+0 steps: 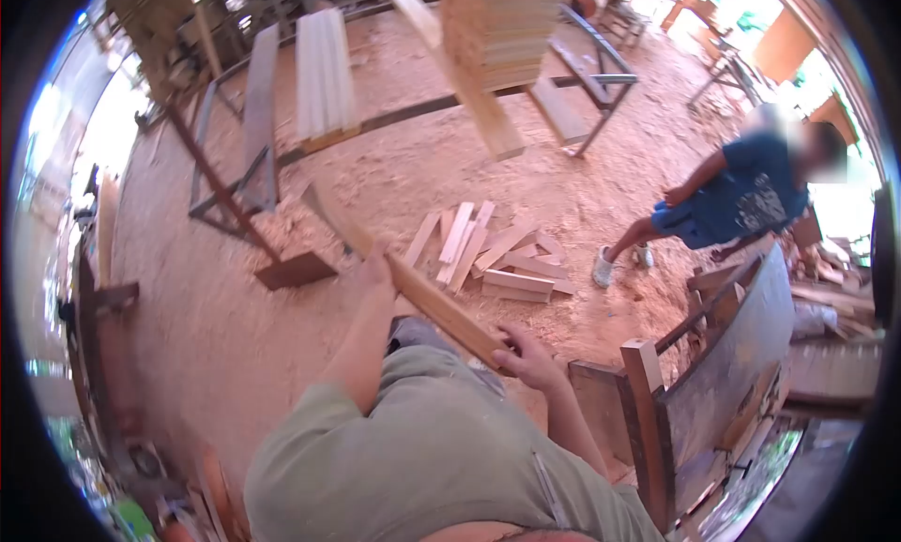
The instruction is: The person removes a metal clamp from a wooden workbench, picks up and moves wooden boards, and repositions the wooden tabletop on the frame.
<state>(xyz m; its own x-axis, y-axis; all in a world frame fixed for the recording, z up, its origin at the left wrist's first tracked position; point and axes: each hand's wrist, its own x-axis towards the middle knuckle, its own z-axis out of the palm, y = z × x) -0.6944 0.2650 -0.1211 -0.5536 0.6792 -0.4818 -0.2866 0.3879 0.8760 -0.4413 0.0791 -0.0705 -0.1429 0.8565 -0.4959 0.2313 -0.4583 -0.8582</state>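
A long wooden board [436, 305] slants across the front of my body, its far end up and to the left. My left hand [377, 268] is closed on it around the middle of its length. At the near right end, my right hand [527, 356] grips the board with the fingers wrapped over its edge. Beyond the board, a loose pile of short wood pieces [516, 260] lies on the shavings-covered floor, apart from both hands.
A stack of boards [502, 35] stands on a metal frame [413, 110] ahead, with more planks [324, 73] beside it. A person in blue [741, 185] stands at the right. A metal-sheeted bench [727, 345] is near my right side. A long-handled scraper [296, 270] stands at the left.
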